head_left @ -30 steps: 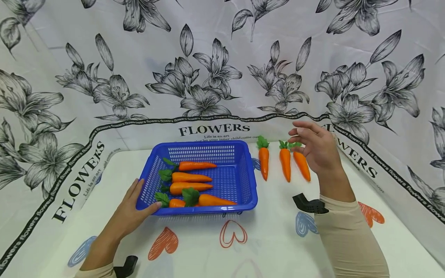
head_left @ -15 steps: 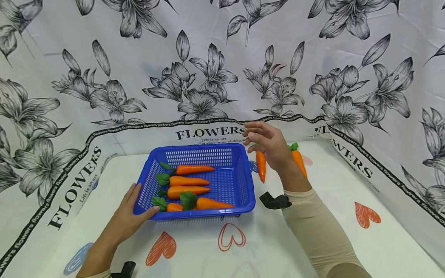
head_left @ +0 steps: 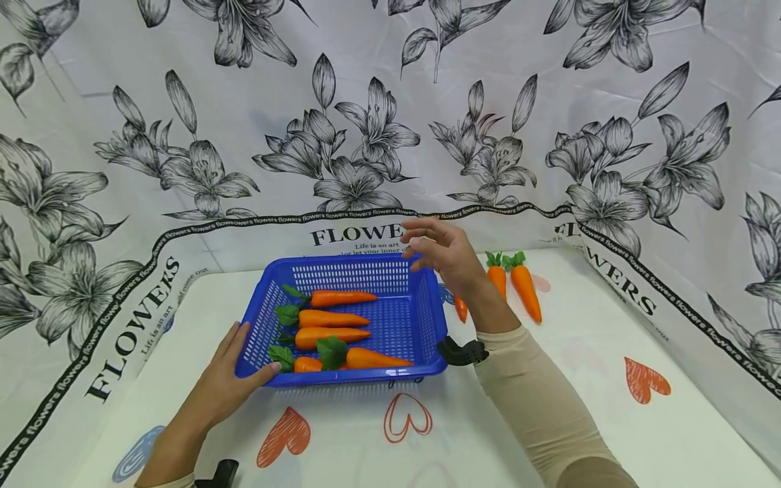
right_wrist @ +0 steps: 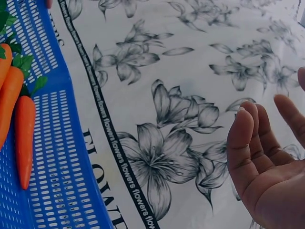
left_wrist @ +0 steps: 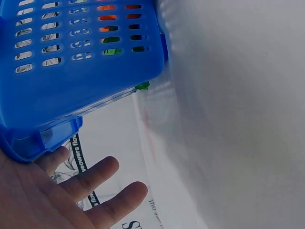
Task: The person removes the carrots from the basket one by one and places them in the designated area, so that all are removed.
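In the head view a blue plastic basket point(head_left: 432, 318) holds several orange carrots point(head_left: 334, 318) with green leafy tops, lying mostly side by side toward its left. My left hand point(head_left: 227, 376) rests at the basket's left side, thumb by the near rim. In the left wrist view its fingers point(left_wrist: 119, 202) are spread and extended beside the basket wall. My right hand point(head_left: 445, 256) hovers near the basket's far right corner, fingers loosely bent, nothing in them. Outside, right of the basket, lie three carrots point(head_left: 526, 293); my right hand and wrist partly cover two.
The basket stands on a white tabletop point(head_left: 610, 420) printed with red and blue hearts. A white flowered cloth point(head_left: 378, 61) hangs behind, with a black lettered band along its lower part.
My right hand has moved left from above the loose carrots to the basket's right side. The left hand has kept its place at the basket. The carrots lie as before.
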Tool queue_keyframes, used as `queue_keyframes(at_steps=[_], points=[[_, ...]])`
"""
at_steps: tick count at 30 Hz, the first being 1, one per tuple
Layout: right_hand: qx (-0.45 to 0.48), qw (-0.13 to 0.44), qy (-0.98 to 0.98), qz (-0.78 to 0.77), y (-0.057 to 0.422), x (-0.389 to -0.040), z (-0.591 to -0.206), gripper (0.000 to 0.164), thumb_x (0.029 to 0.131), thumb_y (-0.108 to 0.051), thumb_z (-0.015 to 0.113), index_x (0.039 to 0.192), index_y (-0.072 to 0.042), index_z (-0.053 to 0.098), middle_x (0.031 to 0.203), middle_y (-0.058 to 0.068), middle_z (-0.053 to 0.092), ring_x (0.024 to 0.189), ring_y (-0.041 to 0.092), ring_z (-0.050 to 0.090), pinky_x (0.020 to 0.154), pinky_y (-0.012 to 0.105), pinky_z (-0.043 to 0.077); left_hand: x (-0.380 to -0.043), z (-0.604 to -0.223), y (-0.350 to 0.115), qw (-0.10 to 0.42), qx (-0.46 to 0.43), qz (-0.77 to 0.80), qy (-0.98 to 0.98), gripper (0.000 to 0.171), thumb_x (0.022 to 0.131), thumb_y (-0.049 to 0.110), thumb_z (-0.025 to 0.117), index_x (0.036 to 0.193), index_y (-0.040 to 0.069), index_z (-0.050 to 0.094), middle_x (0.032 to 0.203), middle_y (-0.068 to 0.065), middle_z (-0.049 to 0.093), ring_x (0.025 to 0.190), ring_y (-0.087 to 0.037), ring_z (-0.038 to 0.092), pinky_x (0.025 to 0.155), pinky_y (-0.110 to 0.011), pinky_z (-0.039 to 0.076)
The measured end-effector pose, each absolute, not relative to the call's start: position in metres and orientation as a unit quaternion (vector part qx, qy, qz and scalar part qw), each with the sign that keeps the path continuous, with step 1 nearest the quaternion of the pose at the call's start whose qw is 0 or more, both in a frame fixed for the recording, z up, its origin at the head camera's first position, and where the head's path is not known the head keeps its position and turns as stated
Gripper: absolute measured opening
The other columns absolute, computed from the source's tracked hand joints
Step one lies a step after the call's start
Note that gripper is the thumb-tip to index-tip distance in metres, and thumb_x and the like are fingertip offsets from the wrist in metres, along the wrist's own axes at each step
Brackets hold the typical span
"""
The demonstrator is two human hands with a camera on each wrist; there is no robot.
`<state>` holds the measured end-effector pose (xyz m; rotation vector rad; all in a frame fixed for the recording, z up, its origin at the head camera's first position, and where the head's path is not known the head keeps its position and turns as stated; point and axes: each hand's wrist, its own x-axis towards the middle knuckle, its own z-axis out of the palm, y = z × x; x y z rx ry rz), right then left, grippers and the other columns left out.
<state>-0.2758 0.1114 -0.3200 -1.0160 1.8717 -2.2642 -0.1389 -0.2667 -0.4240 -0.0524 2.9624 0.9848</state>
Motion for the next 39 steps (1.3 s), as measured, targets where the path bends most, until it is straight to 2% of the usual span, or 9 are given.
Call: queue_keyframes(at_steps=[5, 9, 12, 16, 23, 28, 30, 36, 39], points=[[-0.328, 0.025, 0.6, -0.73, 0.105, -0.28, -0.324, 0.031, 0.093, -0.009, 0.057, 0.122, 0.002, 0.059, 0.109, 0.029, 0.052, 0.087, 0.033, 0.06, 0.068, 0.037, 0.055, -0.139, -0.424, -0.267, 0.012, -0.018, 0.315, 0.949, 0.101, 0.088, 0.056, 0.061, 0.156, 0.014, 0.0, 0.158, -0.021, -0.006, 0.132, -0.059, 0.017, 0.096, -0.075, 0.02], [-0.334, 0.03, 0.601, -0.725, 0.102, -0.282, -0.326, 0.035, 0.093, -0.009, 0.057, 0.124, 0.008, 0.055, 0.112, 0.033, 0.049, 0.089, 0.033, 0.06, 0.068, 0.036, 0.056, -0.139, -0.424, -0.266, 0.013, -0.019, 0.315, 0.949, 0.102, 0.088, 0.056, 0.061, 0.156, 0.014, -0.001, 0.158, -0.021, -0.006, 0.132, -0.059, 0.016, 0.097, -0.075, 0.019], [-0.336, 0.033, 0.608, -0.719, 0.099, -0.283, -0.329, 0.037, 0.093, -0.01, 0.057, 0.125, 0.008, 0.055, 0.113, 0.032, 0.05, 0.09, 0.033, 0.06, 0.068, 0.036, 0.055, -0.138, -0.425, -0.267, 0.014, -0.022, 0.313, 0.95, 0.102, 0.087, 0.057, 0.061, 0.156, 0.013, -0.001, 0.158, -0.021, -0.007, 0.132, -0.059, 0.016, 0.097, -0.075, 0.019], [-0.335, 0.041, 0.61, -0.717, 0.095, -0.284, -0.333, 0.035, 0.093, -0.012, 0.059, 0.125, 0.002, 0.059, 0.112, 0.028, 0.053, 0.091, 0.036, 0.059, 0.07, 0.039, 0.056, -0.138, -0.424, -0.266, 0.015, -0.024, 0.311, 0.95, 0.102, 0.087, 0.057, 0.061, 0.156, 0.013, -0.001, 0.158, -0.02, -0.007, 0.133, -0.059, 0.016, 0.097, -0.075, 0.02], [-0.334, 0.057, 0.616, -0.711, 0.084, -0.291, -0.341, 0.04, 0.091, -0.014, 0.061, 0.126, 0.006, 0.057, 0.112, 0.026, 0.056, 0.093, 0.046, 0.057, 0.069, 0.041, 0.057, -0.139, -0.423, -0.267, 0.014, -0.021, 0.309, 0.951, 0.102, 0.087, 0.057, 0.061, 0.156, 0.014, -0.001, 0.159, -0.02, -0.007, 0.134, -0.057, 0.015, 0.097, -0.075, 0.019], [-0.327, 0.066, 0.636, -0.696, 0.072, -0.297, -0.351, 0.039, 0.091, -0.017, 0.063, 0.125, 0.002, 0.06, 0.111, 0.022, 0.06, 0.094, 0.05, 0.056, 0.072, 0.05, 0.056, -0.14, -0.422, -0.266, 0.014, -0.02, 0.307, 0.951, 0.102, 0.087, 0.057, 0.061, 0.156, 0.014, -0.001, 0.159, -0.02, -0.006, 0.133, -0.058, 0.015, 0.098, -0.074, 0.019], [-0.318, 0.068, 0.644, -0.693, 0.066, -0.299, -0.355, 0.038, 0.091, -0.018, 0.064, 0.124, 0.001, 0.061, 0.111, 0.02, 0.061, 0.092, 0.048, 0.057, 0.073, 0.054, 0.054, -0.14, -0.423, -0.267, 0.012, -0.019, 0.308, 0.951, 0.102, 0.088, 0.057, 0.061, 0.156, 0.014, -0.001, 0.159, -0.02, -0.006, 0.134, -0.057, 0.015, 0.098, -0.074, 0.019], [-0.279, 0.086, 0.67, -0.682, 0.053, -0.306, -0.368, 0.029, 0.094, -0.018, 0.064, 0.118, -0.003, 0.065, 0.108, 0.014, 0.064, 0.086, 0.031, 0.062, 0.077, 0.056, 0.053, -0.141, -0.424, -0.266, 0.007, -0.016, 0.308, 0.951, 0.101, 0.088, 0.056, 0.061, 0.156, 0.015, 0.0, 0.159, -0.018, -0.006, 0.135, -0.056, 0.014, 0.099, -0.074, 0.019], [-0.268, 0.096, 0.673, -0.682, 0.049, -0.309, -0.375, 0.028, 0.094, -0.016, 0.063, 0.118, -0.002, 0.066, 0.107, 0.018, 0.062, 0.085, 0.031, 0.062, 0.076, 0.057, 0.053, -0.139, -0.422, -0.266, 0.01, -0.018, 0.307, 0.951, 0.101, 0.088, 0.056, 0.061, 0.156, 0.014, 0.0, 0.159, -0.019, -0.006, 0.135, -0.056, 0.014, 0.099, -0.074, 0.019]])
